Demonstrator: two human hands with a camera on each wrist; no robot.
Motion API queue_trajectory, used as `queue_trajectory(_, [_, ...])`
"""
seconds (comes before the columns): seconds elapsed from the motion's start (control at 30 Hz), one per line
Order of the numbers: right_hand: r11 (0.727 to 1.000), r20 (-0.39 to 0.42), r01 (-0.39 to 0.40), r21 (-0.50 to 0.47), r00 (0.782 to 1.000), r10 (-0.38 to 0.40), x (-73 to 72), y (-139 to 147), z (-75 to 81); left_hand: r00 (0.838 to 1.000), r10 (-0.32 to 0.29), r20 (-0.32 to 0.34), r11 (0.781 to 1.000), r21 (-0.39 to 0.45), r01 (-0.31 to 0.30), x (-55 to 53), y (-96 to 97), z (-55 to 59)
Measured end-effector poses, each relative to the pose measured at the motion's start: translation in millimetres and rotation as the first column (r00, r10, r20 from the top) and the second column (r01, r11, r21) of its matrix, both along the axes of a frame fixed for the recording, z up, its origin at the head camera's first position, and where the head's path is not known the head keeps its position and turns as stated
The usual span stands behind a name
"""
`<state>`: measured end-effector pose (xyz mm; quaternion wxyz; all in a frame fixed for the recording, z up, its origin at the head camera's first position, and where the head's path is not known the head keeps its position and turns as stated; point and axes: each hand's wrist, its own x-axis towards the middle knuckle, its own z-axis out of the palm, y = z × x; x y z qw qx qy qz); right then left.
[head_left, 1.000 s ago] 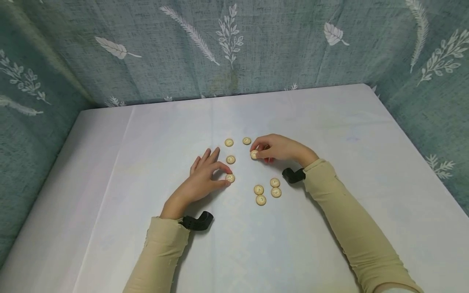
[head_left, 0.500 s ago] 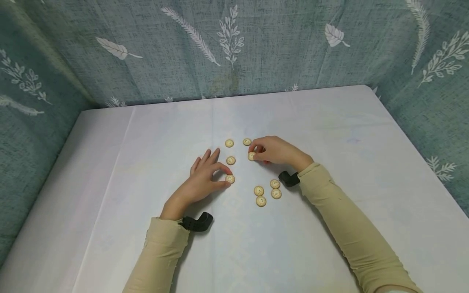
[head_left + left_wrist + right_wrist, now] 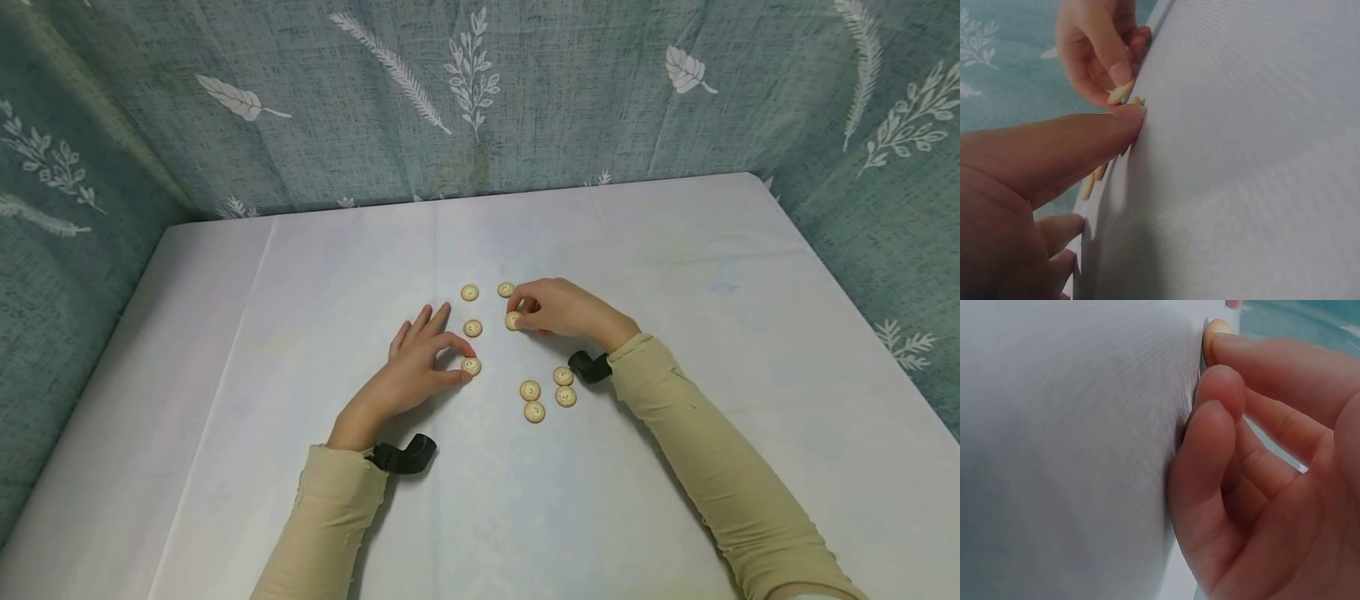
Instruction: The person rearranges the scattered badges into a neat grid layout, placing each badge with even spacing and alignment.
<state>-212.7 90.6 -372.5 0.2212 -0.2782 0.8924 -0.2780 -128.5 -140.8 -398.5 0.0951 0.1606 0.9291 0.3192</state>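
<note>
We find left hand pinching round button at its 3 o'clock, between thumb and forefinger, other fingers extended. Right hand pinches second button at its 9 o'clock. Middle button lies at 12 o'clock from round button, far-left button beyond it. Far-right button sits near right hand's fingertips. We count four loose buttons, two close pairs, at 5 o'clock from second button, on white tabletop.
</note>
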Motion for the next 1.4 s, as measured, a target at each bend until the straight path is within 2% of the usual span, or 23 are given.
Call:
queue_trajectory(0.73, [1.0, 0.004, -0.001, 0.003, 1.0, 0.001, -1.6, 0.8, -1.2, 1.0, -0.001, 0.004, 1.0, 0.003, 0.001, -0.5, 0.8, -0.9])
queue_trajectory(0.97, [1.0, -0.037, -0.017, 0.015, 0.999, 0.017, -3.1, 1.3, -2.7, 1.0, -0.002, 0.004, 1.0, 0.0, 0.002, -0.7, 0.5, -0.3])
queue_trajectory(1.4, [1.0, -0.032, -0.002, 0.02, 0.999, 0.003, -2.0, 0.4, -0.7, 1.0, 0.0, 0.001, 1.0, -0.001, 0.0, -0.9, 0.5, -0.3])
